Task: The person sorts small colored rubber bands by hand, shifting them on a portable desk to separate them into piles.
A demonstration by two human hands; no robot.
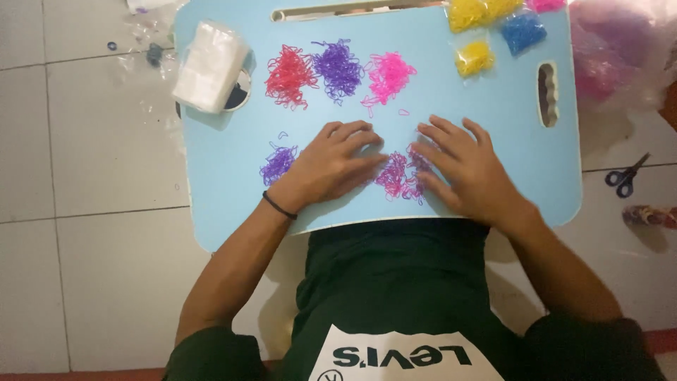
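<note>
Nearest the person, the left hand (331,166) and the right hand (462,169) lie palm-down on the light blue desk (493,106), fingers spread and flat, neither one holding anything.

The mixed pile of pink and purple rubber bands (396,176) sits between the two hands. It lies to the right of the left hand's fingertips and to the left of the right hand's fingertips, and both sets of fingertips touch or overlap its edges. The pile is roughly round, with no clear long axis. Both hands are about equally near to it.

A small purple pile (278,164) lies just beside the left hand, on its outer side.

Farther up the desk, three sorted heaps stand in a row, well apart from the hands: a red pile (289,76), a purple heap (338,68) and a pink pile (388,74).

At the far left edge lies a stack of clear bags (209,67). At the far right are yellow packets (474,58) and a blue packet (523,32).

Scissors (624,176) lie on the floor at the right.
</note>
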